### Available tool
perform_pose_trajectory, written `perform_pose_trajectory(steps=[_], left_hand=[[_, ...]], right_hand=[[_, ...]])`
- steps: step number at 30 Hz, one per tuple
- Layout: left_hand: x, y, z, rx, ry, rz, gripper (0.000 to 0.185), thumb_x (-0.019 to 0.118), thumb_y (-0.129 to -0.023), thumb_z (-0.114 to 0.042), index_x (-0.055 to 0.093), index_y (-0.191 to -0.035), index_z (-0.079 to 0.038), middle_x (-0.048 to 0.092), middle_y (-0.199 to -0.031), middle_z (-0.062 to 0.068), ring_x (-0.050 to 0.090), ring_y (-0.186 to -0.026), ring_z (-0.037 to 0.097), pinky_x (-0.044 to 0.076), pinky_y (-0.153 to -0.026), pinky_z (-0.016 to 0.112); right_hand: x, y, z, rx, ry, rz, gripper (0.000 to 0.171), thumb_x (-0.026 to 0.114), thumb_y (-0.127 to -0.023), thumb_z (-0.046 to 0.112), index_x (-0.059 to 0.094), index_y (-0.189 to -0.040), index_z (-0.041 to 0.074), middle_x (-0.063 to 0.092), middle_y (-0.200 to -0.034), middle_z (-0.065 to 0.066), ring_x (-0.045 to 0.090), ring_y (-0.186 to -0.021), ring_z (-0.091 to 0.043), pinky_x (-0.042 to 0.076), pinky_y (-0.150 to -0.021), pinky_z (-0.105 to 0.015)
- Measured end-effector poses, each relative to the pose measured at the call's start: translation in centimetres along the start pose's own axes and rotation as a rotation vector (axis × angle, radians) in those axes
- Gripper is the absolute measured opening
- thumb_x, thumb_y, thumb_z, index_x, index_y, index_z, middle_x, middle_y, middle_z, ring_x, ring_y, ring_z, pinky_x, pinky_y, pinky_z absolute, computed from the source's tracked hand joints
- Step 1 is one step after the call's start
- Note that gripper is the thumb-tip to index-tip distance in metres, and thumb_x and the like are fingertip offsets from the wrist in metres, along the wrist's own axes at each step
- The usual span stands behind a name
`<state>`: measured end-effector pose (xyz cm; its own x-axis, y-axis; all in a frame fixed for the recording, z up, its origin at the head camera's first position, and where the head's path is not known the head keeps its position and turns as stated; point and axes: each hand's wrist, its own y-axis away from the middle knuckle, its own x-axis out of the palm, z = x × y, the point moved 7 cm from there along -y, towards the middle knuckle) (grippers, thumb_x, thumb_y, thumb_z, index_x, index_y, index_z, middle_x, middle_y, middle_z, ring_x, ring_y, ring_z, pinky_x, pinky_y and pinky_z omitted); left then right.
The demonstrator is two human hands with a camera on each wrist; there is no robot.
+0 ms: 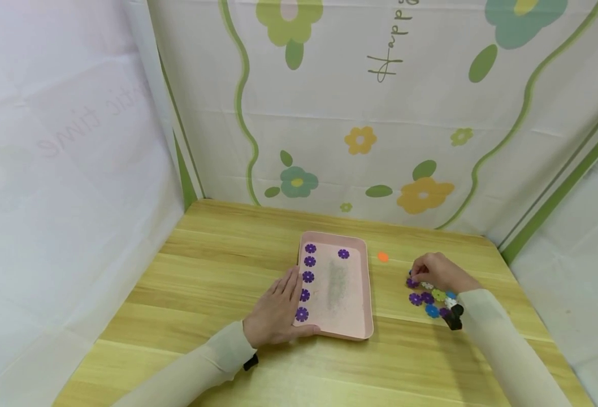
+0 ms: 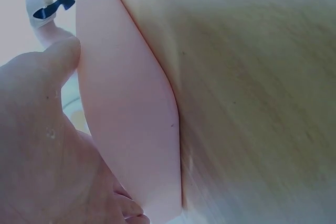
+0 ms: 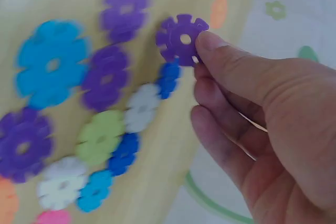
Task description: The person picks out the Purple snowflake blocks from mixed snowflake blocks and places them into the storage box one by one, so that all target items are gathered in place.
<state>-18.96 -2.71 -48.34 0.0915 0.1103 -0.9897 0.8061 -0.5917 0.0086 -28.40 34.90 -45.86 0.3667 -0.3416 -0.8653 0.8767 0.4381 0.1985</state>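
Observation:
A pink tray (image 1: 351, 294) lies on the wooden table (image 1: 217, 271). A column of purple flower discs (image 1: 307, 276) runs along the tray's left side, and one more purple disc (image 1: 343, 254) lies at its far end. My left hand (image 1: 286, 299) rests flat on the tray's left rim with straight fingers, the thumb along the near edge. In the left wrist view the left hand (image 2: 47, 140) lies against the tray's wall (image 2: 131, 119). My right hand (image 3: 202, 56) pinches a purple disc (image 3: 181, 39) at thumb and fingertip, just above a pile of discs (image 3: 100, 108). In the head view the right hand (image 1: 421, 274) is right of the tray.
The pile of blue, purple, green and white discs (image 1: 433, 299) lies right of the tray. An orange dot (image 1: 382, 257) sits on the table between tray and pile. Cloth walls with a flower print (image 1: 360, 141) close the table at back and sides.

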Motion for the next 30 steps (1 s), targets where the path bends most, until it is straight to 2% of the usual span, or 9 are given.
perform_pose_trajectory(steps=[4,9,18,25,30], left_hand=[[-0.5,0.0,-0.2,-0.007,0.028,0.021,0.118,0.049,-0.094,-0.083,0.020,-0.165,0.008,0.013,-0.175,0.028,0.019,-0.164,0.041,0.028,-0.132,0.051],[-0.9,0.0,-0.4,-0.013,0.022,0.032,0.118,0.046,-0.094,-0.084,0.020,-0.165,0.008,0.015,-0.175,0.027,0.020,-0.164,0.041,0.029,-0.131,0.050],[-1.0,0.1,-0.3,-0.014,0.003,0.011,0.119,0.050,-0.093,-0.083,0.021,-0.164,0.008,0.017,-0.174,0.028,0.023,-0.163,0.041,0.031,-0.130,0.051],[-0.3,0.1,-0.2,-0.008,-0.019,-0.006,0.121,0.041,-0.093,-0.087,0.020,-0.165,0.008,0.015,-0.175,0.027,0.022,-0.163,0.040,0.031,-0.130,0.051],[-0.7,0.2,-0.3,-0.016,-0.016,0.006,0.120,0.046,-0.093,-0.086,0.022,-0.165,0.008,0.016,-0.175,0.028,0.023,-0.163,0.040,0.032,-0.130,0.050]], right_hand=[[-1.1,-0.8,1.4,-0.017,0.015,0.000,0.012,0.067,-0.102,0.007,0.078,-0.096,0.009,0.077,-0.091,-0.003,0.068,-0.077,-0.019,0.055,-0.066,-0.025],[-1.8,-2.3,3.3,-0.023,0.010,0.011,0.014,0.066,-0.104,0.009,0.078,-0.099,0.009,0.077,-0.094,-0.002,0.064,-0.076,-0.014,0.056,-0.069,-0.028],[-2.0,-5.6,7.8,-0.053,0.017,0.044,0.015,0.065,-0.105,0.010,0.078,-0.099,0.008,0.077,-0.092,-0.005,0.062,-0.077,-0.015,0.053,-0.070,-0.029],[-1.2,-8.2,11.3,-0.099,0.059,0.058,0.016,0.067,-0.105,0.013,0.077,-0.093,0.011,0.074,-0.086,-0.002,0.052,-0.066,-0.011,0.046,-0.064,-0.028],[0.3,-10.2,12.6,-0.113,0.039,0.084,0.021,0.066,-0.105,0.011,0.073,-0.086,0.004,0.069,-0.079,-0.009,0.046,-0.063,-0.010,0.043,-0.063,-0.027]])
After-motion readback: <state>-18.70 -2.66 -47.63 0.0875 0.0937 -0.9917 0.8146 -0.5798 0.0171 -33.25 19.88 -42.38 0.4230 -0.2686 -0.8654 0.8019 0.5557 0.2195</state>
